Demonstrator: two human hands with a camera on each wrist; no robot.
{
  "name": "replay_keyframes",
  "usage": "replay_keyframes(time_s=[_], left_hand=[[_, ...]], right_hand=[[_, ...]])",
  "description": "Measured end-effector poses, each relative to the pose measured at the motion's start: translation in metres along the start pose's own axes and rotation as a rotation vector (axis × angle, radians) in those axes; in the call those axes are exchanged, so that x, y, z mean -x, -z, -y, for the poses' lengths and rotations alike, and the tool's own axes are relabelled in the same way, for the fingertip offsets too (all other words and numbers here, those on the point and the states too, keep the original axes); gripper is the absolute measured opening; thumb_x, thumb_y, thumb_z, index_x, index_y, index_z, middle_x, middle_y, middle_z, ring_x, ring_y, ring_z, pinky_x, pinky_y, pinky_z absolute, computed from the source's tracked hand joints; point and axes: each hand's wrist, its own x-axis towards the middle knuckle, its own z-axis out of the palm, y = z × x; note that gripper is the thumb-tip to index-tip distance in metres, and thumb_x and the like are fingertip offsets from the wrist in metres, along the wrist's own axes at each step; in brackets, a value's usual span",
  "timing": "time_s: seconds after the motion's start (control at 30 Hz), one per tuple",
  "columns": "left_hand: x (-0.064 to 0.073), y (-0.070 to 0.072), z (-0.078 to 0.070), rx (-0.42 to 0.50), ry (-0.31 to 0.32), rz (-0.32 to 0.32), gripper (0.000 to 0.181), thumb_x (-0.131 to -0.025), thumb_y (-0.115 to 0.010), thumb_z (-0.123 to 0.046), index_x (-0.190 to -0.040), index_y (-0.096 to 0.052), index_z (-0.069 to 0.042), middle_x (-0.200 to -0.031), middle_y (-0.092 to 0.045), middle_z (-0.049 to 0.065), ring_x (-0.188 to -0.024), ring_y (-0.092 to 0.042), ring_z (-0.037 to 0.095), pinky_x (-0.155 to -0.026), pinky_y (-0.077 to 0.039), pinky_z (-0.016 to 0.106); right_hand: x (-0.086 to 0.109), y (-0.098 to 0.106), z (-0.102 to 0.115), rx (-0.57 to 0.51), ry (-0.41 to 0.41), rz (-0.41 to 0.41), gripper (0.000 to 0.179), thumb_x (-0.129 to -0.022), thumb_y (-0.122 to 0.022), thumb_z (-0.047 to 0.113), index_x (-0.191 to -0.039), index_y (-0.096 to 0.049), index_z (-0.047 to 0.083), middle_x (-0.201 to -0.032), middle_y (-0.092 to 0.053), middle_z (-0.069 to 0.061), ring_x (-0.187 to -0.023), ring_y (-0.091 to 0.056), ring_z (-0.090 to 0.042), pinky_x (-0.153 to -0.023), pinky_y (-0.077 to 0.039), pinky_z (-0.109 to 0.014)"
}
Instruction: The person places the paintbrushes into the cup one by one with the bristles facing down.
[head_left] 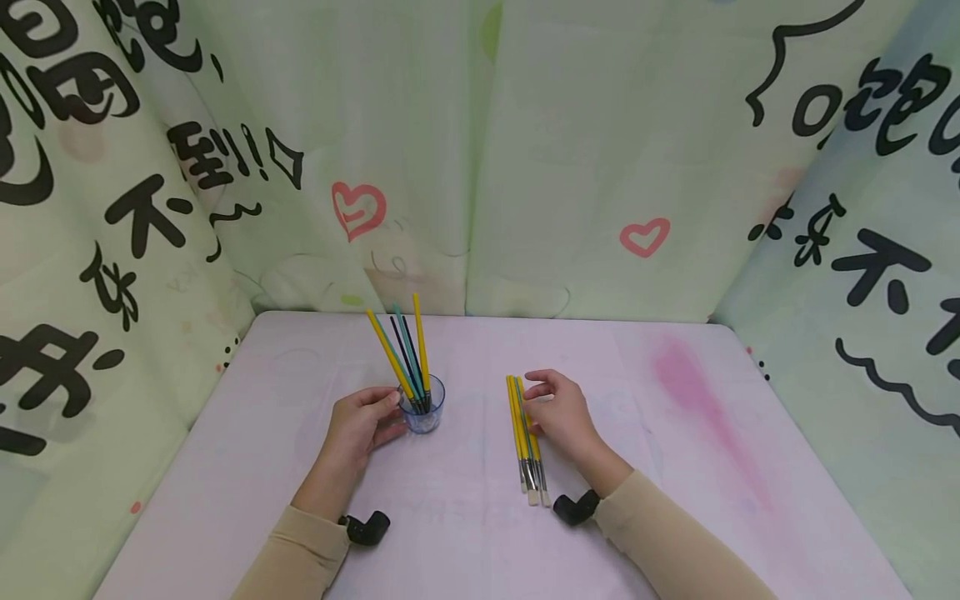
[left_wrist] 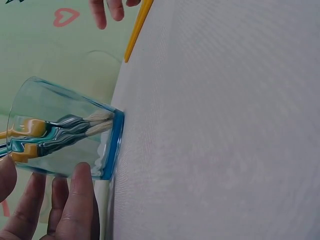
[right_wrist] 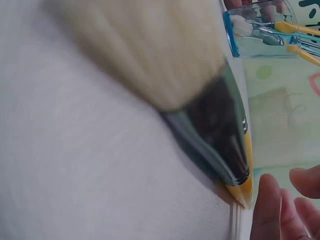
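Observation:
My left hand [head_left: 369, 417] holds the side of a clear bluish cup [head_left: 425, 422], thumb near the rim and fingers along the wall. In the left wrist view, several paintbrushes [left_wrist: 65, 131] stand bristles down inside the cup [left_wrist: 60, 95]; their handles are yellow, teal and dark. My right hand [head_left: 561, 412] is over a row of paintbrushes [head_left: 523, 429] lying on the table, mostly yellow-handled with one teal, bristles toward me. Its fingers are loosely bent beside the handles. In the right wrist view, a large blurred brush head [right_wrist: 150, 50] lies close to the camera, and the fingers [right_wrist: 267, 200] hold nothing.
A pinkish-white cloth covers the table [head_left: 465, 533], with a darker pink stain [head_left: 705, 408] at the right. Pale green curtains [head_left: 555, 167] with black writing and red hearts hang behind and at both sides. Black wrist cameras [head_left: 367, 528] sit at both cuffs.

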Motion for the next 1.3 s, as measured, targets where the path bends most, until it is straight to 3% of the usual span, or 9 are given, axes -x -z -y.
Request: replay_keyframes(time_s=[0.4,0.7,1.1,1.3], left_hand=[[-0.003,0.001,0.002,-0.006,0.009,-0.003,0.027,-0.104,-0.072,-0.015,-0.127,-0.073,-0.002,-0.105,-0.074,0.004,-0.096,-0.07,0.019,-0.09,-0.069,0.04],[-0.003,0.001,0.001,-0.004,0.016,-0.001,0.029,-0.104,-0.073,-0.016,-0.129,-0.073,-0.002,-0.108,-0.073,0.006,-0.098,-0.07,0.02,-0.092,-0.069,0.041],[-0.004,0.001,0.002,-0.002,0.016,0.0,0.028,-0.104,-0.072,-0.017,-0.128,-0.073,-0.002,-0.109,-0.075,0.007,-0.097,-0.072,0.021,-0.089,-0.069,0.038],[-0.004,0.0,0.002,-0.006,0.02,-0.006,0.028,-0.104,-0.073,-0.018,-0.128,-0.074,-0.003,-0.11,-0.075,0.007,-0.098,-0.071,0.021,-0.089,-0.069,0.038]], right_hand=[[0.001,0.005,-0.006,0.078,-0.065,0.011,0.049,-0.091,-0.076,-0.001,-0.137,-0.065,0.008,-0.108,-0.067,-0.012,-0.072,-0.063,-0.02,-0.06,-0.063,-0.026],[0.0,0.003,-0.004,0.247,-0.04,0.033,0.053,-0.087,-0.084,0.002,-0.136,-0.066,0.008,-0.101,-0.068,-0.009,-0.073,-0.064,-0.019,-0.061,-0.061,-0.023],[-0.005,0.0,0.005,0.455,-0.031,0.037,0.047,-0.085,-0.081,0.005,-0.13,-0.069,0.008,-0.085,-0.066,-0.004,-0.062,-0.06,-0.016,-0.053,-0.052,-0.021],[-0.011,0.0,0.008,0.457,-0.092,0.058,0.048,-0.086,-0.077,0.003,-0.133,-0.069,0.009,-0.087,-0.067,-0.007,-0.059,-0.061,-0.017,-0.051,-0.051,-0.021]])
